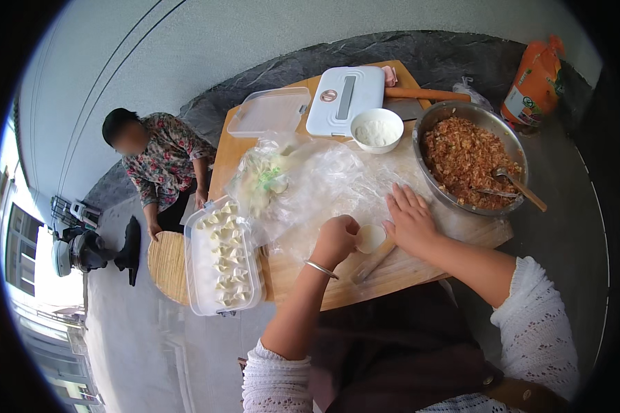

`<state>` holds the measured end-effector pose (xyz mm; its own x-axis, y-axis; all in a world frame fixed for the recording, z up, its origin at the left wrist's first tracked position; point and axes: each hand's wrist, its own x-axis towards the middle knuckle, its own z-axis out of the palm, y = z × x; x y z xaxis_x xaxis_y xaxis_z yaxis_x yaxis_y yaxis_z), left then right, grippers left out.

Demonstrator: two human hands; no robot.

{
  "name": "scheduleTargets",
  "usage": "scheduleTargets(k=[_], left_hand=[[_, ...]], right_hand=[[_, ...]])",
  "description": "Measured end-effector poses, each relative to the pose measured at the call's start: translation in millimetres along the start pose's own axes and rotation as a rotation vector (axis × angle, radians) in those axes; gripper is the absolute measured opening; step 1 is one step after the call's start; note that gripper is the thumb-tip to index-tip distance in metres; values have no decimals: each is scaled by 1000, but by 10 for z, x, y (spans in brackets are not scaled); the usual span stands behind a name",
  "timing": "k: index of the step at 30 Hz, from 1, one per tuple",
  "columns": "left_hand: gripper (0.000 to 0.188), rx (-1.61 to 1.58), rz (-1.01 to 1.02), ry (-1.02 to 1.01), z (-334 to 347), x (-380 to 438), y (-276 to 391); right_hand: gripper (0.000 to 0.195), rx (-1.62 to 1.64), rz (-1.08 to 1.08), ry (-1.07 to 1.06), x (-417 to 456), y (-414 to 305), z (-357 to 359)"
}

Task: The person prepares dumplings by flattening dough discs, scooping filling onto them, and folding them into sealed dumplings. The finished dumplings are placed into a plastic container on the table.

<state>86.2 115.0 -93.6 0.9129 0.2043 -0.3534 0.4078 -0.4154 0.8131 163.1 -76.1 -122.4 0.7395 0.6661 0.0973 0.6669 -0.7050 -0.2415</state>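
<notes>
My left hand [337, 238], with a bangle at the wrist, pinches the edge of a thin round dough wrapper [372, 238] on the floured board. Just right of the wrapper, my right hand [411, 219] lies palm down with its fingers stretched out. A narrow wooden piece, perhaps a thin rolling pin [376, 264], shows beside its heel; whether it runs under the palm is hidden. Beyond my hands, clear plastic bags [315, 173] cover pale dough pieces. A steel bowl [522, 155] of minced filling [465, 155] stands at the right, with a spoon [522, 191] in it.
At the left table edge, a clear plastic box [201, 279] holds rows of dumplings. A person [170, 149] beyond touches a round woven tray [168, 268]. At the back are a white bowl of flour [377, 131], a white lid [346, 95], a clear lid [268, 111] and a wooden rod [426, 94].
</notes>
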Motion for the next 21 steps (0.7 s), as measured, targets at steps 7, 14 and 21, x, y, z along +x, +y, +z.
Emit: scheduleTargets(k=[7,14,21], left_hand=[[18,383,208,301,155,120,51],[13,87,126,116,29,-1,-47],[15,313,166,266,121,54,59]], right_hand=[[64,67,-11,96,512,-267,47],[63,35,-3,50,197,-153,3],[62,47,-34,37,164,-147,53]])
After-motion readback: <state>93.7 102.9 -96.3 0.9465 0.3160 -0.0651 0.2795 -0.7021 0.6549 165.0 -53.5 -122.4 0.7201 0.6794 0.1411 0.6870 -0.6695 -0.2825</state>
